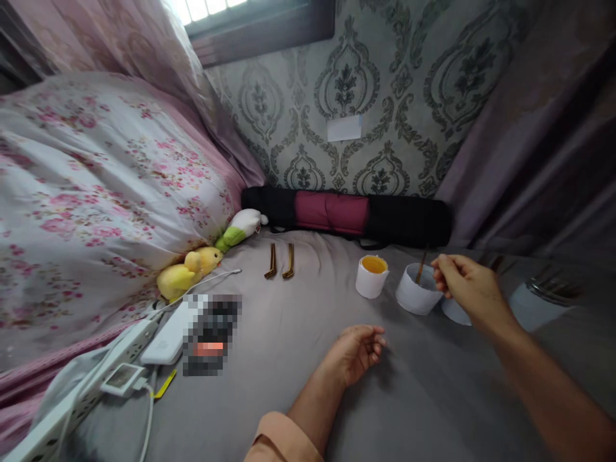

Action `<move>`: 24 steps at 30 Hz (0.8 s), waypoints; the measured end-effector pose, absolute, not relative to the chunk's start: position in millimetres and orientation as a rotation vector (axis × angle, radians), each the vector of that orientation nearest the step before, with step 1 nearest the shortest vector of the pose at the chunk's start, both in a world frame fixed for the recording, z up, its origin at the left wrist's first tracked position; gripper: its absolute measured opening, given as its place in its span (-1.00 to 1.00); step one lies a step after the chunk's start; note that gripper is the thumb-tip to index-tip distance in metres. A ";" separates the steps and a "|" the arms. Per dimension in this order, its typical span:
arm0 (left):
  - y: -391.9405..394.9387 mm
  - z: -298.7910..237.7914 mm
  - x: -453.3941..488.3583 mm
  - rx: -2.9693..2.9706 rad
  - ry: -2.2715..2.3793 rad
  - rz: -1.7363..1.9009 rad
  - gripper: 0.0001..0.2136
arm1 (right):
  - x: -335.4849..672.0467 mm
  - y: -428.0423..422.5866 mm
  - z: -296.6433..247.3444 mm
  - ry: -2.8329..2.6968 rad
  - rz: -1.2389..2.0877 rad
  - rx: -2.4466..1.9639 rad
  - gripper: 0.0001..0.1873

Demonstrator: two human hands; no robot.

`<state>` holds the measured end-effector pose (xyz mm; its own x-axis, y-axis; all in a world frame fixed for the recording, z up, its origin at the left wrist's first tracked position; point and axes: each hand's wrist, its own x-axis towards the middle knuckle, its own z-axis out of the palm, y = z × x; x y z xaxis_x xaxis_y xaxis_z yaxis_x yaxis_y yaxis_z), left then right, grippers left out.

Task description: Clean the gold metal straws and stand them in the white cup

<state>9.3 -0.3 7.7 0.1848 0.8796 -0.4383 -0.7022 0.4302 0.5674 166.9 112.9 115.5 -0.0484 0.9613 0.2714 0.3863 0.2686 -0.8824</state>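
Note:
My right hand (464, 285) is raised beside a white cup (418, 295), its thumb and fingers pinched together. What is between the fingertips, if anything, I cannot make out. A thin brown stick (422, 266) leans inside that cup, close to the fingertips; a small gap seems to show. My left hand (359, 353) hovers low over or rests on the grey sheet, palm turned inward, fingers loosely bent and apart, holding nothing. Left of the first cup stands another white cup (370, 284) with a yellow inside. Partly hidden below my right hand is a further white container (455, 312).
Two small bundles of bent brown sticks (272, 262) lie on the grey sheet (298, 346). A jar (536, 305) of sticks is at right. A black and maroon bag (337, 215) lies along the wall. Plush toys (185, 276), a power bank (168, 337) and a power strip (86, 401) are left.

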 end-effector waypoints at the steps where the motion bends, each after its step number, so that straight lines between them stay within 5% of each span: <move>1: -0.2 7.3 9.2 0.261 0.807 1.133 -0.85 | 165.2 108.7 114.5 -1.616 0.788 -1.264 -0.65; 24: -0.1 10.5 9.2 0.225 0.776 1.149 -0.88 | 128.3 63.0 6.7 -1.704 1.090 -1.315 -0.57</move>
